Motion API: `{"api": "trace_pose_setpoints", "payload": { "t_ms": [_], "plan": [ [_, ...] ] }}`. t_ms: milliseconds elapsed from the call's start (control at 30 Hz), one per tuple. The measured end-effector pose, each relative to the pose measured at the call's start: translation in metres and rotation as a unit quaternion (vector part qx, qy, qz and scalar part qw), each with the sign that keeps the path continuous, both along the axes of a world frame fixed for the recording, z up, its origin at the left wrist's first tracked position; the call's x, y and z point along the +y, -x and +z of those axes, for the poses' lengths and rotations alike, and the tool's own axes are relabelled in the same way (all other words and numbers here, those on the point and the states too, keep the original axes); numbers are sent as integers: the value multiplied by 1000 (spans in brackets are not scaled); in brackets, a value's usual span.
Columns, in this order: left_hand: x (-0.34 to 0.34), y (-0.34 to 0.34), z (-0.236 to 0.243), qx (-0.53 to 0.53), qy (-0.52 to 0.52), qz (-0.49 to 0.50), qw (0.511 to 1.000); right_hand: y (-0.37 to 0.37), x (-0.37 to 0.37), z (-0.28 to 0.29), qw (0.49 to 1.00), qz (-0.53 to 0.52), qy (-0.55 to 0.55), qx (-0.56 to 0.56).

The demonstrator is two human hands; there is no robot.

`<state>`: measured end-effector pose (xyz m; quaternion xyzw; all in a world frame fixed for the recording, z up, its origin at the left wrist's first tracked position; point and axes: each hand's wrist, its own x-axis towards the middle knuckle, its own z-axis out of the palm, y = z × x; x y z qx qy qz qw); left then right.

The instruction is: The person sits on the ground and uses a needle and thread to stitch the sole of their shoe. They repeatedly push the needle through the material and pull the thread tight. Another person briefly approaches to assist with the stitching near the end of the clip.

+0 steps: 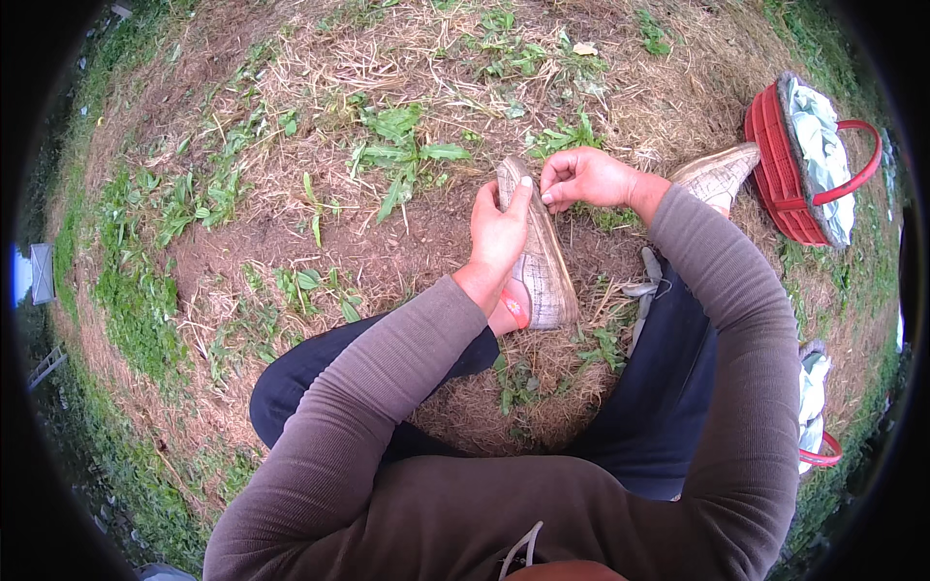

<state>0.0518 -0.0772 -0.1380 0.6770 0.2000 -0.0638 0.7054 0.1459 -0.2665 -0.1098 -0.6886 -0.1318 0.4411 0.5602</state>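
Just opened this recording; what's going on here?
A person sits on grassy, straw-strewn ground. The left hand has a grip on the toe end of the left shoe, which is being worn. The right hand is beside that toe, fingers curled toward the thumb; whether it pinches anything is too small to tell. The right shoe is farther right, near a red basket with a pale lining.

An outdoor patch of ground, shown by dry straw (368, 73), leafy weeds (395, 145) and bare soil (218, 259).
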Motion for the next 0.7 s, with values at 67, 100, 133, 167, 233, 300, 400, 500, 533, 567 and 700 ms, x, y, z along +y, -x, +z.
{"api": "trace_pose_setpoints", "payload": {
  "t_ms": [67,100,133,167,233,300,400,500,533,567,700],
  "plan": [
    [0,0,-1,1,1,0,1000,-1,0,0,1000,5,-3,2],
    [0,0,-2,2,3,1,1000,-1,-1,-1,1000,7,-4,2],
    [0,0,-2,3,6,2,1000,-1,-1,-1,1000,7,-8,5],
    [0,0,-2,4,5,1,1000,-2,-1,-1,1000,8,-8,3],
    [0,0,-2,6,4,0,1000,-2,-1,-2,1000,7,-13,9],
    [0,0,-1,8,7,-2,1000,-1,-1,-3,1000,8,-16,6],
    [0,0,-1,7,5,-3,1000,-1,-1,-4,1000,6,-20,9],
    [0,0,-1,6,3,-2,1000,-1,-2,-4,1000,6,-23,8],
    [0,0,-1,6,3,-1,1000,-1,-2,-4,1000,5,-27,11],
    [0,0,-2,6,3,-2,1000,-1,-2,-4,1000,7,-24,7],
    [0,0,-1,5,4,-5,1000,-2,-2,-5,1000,9,-28,9]
  ]
}}
